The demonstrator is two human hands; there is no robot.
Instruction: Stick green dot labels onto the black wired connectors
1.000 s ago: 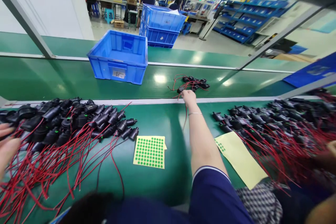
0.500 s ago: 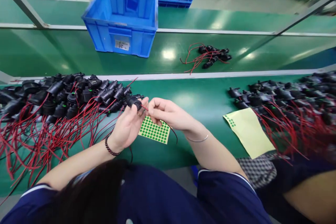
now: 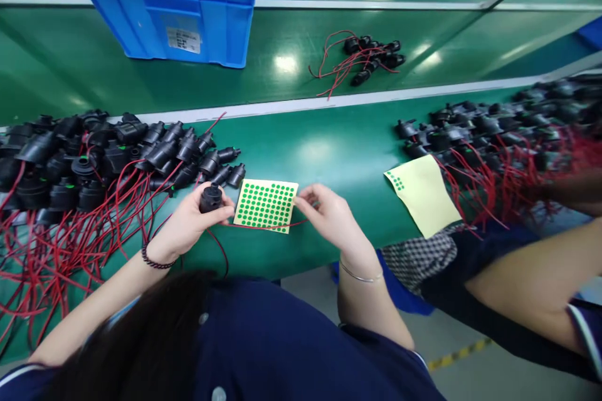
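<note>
- Left hand [image 3: 190, 220] closed around a black part [image 3: 211, 199].
- Sheet of green dots [image 3: 266, 203] just right of that grip.
- Right hand [image 3: 332, 216] by the sheet's right edge; pinching or merely touching, I cannot tell.

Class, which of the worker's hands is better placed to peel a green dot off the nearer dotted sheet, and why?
Probably the right hand: it is at the right edge of the dotted sheet, while the left hand is occupied holding a black part.

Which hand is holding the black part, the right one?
No, the left hand holds the black part, while the right hand is at the edge of the green-dot sheet.
</note>
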